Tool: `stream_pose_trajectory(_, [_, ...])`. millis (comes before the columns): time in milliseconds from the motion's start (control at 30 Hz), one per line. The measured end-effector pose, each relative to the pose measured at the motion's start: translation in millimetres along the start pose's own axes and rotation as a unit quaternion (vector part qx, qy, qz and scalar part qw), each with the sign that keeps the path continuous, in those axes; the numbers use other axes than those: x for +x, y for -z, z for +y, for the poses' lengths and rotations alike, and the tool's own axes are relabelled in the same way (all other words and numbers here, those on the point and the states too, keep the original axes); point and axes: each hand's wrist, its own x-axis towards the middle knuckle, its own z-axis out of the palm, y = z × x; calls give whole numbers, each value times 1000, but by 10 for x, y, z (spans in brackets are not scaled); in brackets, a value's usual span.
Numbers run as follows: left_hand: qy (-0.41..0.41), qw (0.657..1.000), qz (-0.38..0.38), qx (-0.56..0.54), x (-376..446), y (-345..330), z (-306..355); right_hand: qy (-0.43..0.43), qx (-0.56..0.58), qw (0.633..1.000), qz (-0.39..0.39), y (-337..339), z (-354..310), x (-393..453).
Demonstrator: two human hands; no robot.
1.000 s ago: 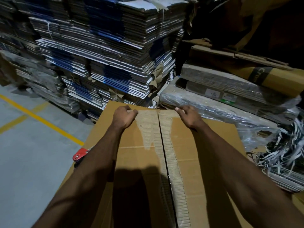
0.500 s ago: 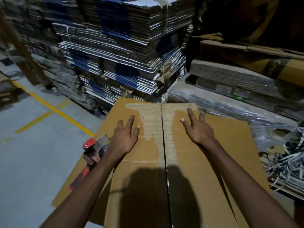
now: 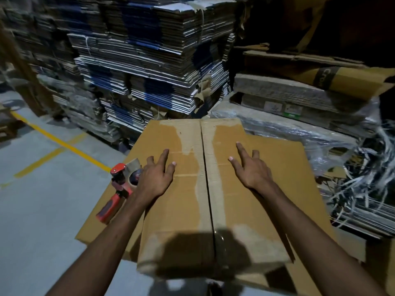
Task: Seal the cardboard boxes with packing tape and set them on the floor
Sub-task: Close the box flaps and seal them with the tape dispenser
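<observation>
A brown cardboard box (image 3: 188, 210) lies in front of me with its two top flaps closed; the seam (image 3: 208, 189) runs straight away from me, flanked by pale torn patches. My left hand (image 3: 157, 176) rests flat on the left flap, fingers spread. On the right flap my right hand (image 3: 251, 169) lies flat, fingers straight. A red-handled tape dispenser (image 3: 119, 189) lies on flat cardboard just left of my left wrist, untouched.
The box sits on flat cardboard sheets (image 3: 303, 189). Tall stacks of flattened cartons (image 3: 149, 71) rise behind. Plastic-wrapped bundles (image 3: 299, 116) and loose strapping (image 3: 363, 178) lie on the right. Grey floor with yellow lines (image 3: 59, 144) opens to the left.
Both hands let go of the box's far edge, opened and slid back toward me over the flaps. The view pulled back, and the tape dispenser came into sight.
</observation>
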Motion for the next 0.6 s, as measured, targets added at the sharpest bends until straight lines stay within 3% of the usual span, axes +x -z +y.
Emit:
stream_pose_trajectory(367, [-21,999,-27,-19,-1623,-12,-131,-27,3,999,42,-78,143,-1680])
stream_pose_trajectory(500, [27,998,4,60,-2218,73,-76,-50,11,998,48,-55,148,-2036])
stream_pose_trajectory(600, [62,998,4,32,-2555,41,-78,-67,4,997,50,-34,130,-2166])
